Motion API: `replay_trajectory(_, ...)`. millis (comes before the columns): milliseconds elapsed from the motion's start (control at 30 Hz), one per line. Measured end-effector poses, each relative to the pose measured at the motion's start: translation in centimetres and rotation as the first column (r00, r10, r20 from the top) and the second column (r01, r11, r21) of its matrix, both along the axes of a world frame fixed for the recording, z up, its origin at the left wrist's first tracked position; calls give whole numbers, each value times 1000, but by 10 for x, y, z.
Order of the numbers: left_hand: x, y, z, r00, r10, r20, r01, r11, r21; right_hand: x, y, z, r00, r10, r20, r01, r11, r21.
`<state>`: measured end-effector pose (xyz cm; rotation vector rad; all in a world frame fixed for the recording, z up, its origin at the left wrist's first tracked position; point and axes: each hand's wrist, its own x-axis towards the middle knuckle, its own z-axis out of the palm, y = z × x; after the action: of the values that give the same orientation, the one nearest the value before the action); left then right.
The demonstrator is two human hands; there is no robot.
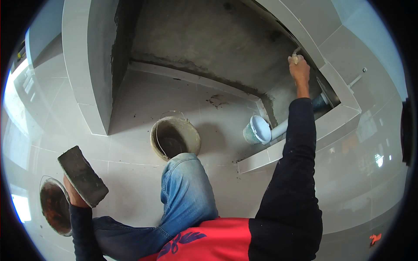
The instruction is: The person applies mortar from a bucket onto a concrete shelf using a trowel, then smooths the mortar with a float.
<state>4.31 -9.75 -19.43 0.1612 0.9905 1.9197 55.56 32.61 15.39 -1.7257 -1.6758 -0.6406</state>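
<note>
My left hand (pixel 75 195) is closed under a rectangular mortar board (pixel 82 176), its top coated in grey cement; the board tilts and hides most of the fingers. Stretched far forward, my right hand (pixel 299 69) is wrapped round the pale handle of a trowel (pixel 296 53). Its bent metal neck shows, but the blade is hard to make out against the grey plastered wall (pixel 209 39). The trowel is by the right edge of the recess, near the tiled frame (pixel 300 21).
A cement-smeared bucket (pixel 187 135) stands before my knee. A small white-lined bucket (pixel 259 130) tilts beside a pale pipe (pixel 280 129) at the low tiled ledge (pixel 254 162). Another dirty bucket (pixel 54 206) is near my left arm. A tiled pillar (pixel 85 65) rises at left.
</note>
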Motion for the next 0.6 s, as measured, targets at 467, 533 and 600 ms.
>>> replay_trajectory(467,-3,0,3,990,-84,112,88,995,-37,17,-34,-40,994,105,-11,-105,994,25)
replay_trajectory(533,-5,4,0,990,-74,120,79,996,-38,2,-9,-27,998,50,26,-50,999,-13)
replay_trajectory(600,-7,6,-3,994,-75,85,78,997,-25,-14,2,-16,998,-63,-5,62,997,-44)
